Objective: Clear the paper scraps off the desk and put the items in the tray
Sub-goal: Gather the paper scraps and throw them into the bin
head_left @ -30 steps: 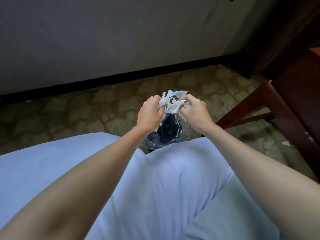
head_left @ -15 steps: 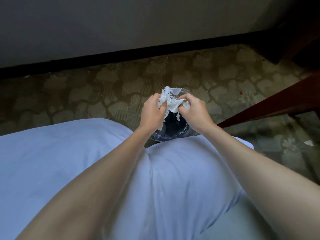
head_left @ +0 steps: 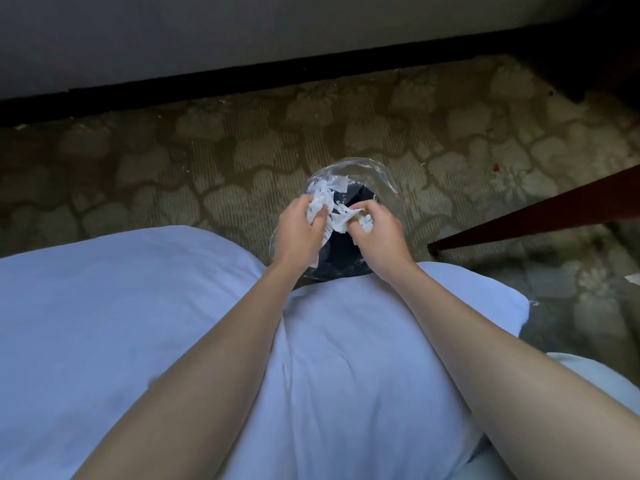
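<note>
**Torn paper held over a lined bin**

A pale blue garment [head_left: 173,341] fills the foreground, and both bare forearms reach out over it. The left hand [head_left: 298,233] has its fingers curled round a wad of white paper scraps [head_left: 337,218]. The right hand [head_left: 381,237], just beside it, pinches the other end of the same bunch. The scraps sit directly above the dark mouth of a small waste bin [head_left: 344,256], which has a clear plastic liner [head_left: 374,171] and stands on patterned carpet [head_left: 207,150]. One stray scrap [head_left: 633,279] lies on the carpet at the right edge, below a dark red wooden rail [head_left: 536,216]. A black skirting board [head_left: 242,77] and a grey wall [head_left: 242,29] close the view.
</note>
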Demonstrator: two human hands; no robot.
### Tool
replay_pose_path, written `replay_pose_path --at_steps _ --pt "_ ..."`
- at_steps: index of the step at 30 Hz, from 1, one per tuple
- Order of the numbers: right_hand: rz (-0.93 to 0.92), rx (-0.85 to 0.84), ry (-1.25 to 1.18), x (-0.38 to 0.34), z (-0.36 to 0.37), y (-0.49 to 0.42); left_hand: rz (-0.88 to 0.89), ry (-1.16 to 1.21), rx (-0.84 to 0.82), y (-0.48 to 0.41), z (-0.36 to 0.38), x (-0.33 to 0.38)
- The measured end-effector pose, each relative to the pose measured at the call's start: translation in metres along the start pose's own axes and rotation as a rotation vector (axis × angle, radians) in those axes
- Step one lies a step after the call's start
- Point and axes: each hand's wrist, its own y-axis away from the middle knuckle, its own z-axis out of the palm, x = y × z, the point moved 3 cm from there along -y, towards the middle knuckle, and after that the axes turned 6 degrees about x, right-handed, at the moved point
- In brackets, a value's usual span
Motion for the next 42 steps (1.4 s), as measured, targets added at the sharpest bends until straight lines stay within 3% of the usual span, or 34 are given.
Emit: replay_pose_path --at_steps 22,31,42 --pt "0.096 -0.002 -0.125 0.02 0.021 -0.018 -0.114 0.075 -0.075 -0.007 0.025 -0.014" --pt "0.059 -0.03 -0.091 0.008 0.002 0.005 -0.011 0.049 -0.093 0.002 0.015 -0.004" --pt "-0.054 0.066 -0.075 -0.014 -0.058 0.05 0.178 -0.133 -0.142 0.042 -0.024 0.044"
